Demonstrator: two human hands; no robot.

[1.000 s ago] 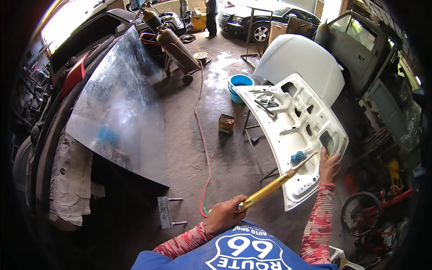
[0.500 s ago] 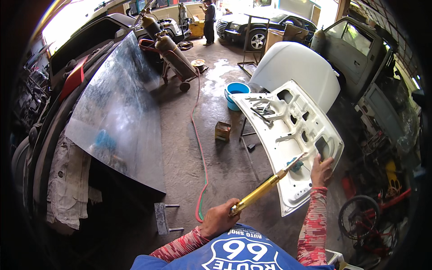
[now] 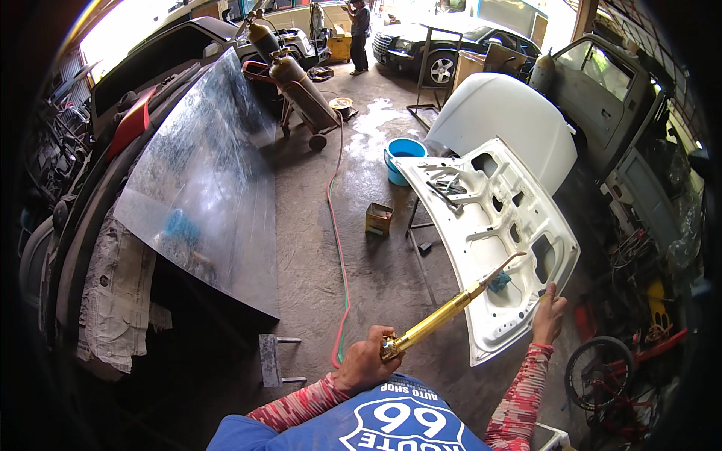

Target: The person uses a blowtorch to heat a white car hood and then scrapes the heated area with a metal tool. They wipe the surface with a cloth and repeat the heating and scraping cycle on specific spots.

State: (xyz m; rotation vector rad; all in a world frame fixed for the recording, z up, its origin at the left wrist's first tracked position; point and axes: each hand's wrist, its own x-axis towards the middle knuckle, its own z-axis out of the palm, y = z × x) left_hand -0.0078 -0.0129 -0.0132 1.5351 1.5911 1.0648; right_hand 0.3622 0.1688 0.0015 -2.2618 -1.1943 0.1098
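My left hand (image 3: 367, 358) is closed around the rear end of a brass gas torch (image 3: 436, 322). The torch points up and to the right, its thin copper tip over the inner side of a white car trunk lid (image 3: 489, 244). No flame shows at the tip. My right hand (image 3: 549, 319) grips the lid's near right edge. A crumpled blue-green rag (image 3: 499, 282) lies on the lid close to the torch. Several metal hand tools (image 3: 447, 194) rest at the lid's far left part. Red and green hoses (image 3: 337, 240) run along the floor toward my left hand.
Gas cylinders (image 3: 297, 81) lean on a cart ahead. A large shiny metal sheet (image 3: 207, 195) slopes at left. A blue bucket (image 3: 397, 176), an open tin (image 3: 377, 219) and a white hood (image 3: 519, 124) stand beyond. A bicycle wheel (image 3: 599, 373) is at lower right; another person (image 3: 359, 37) stands far off.
My right hand has moved from beside the lid's opening to its near right edge. The torch tip has shifted right, farther over the lid. The whole view has turned slightly left.
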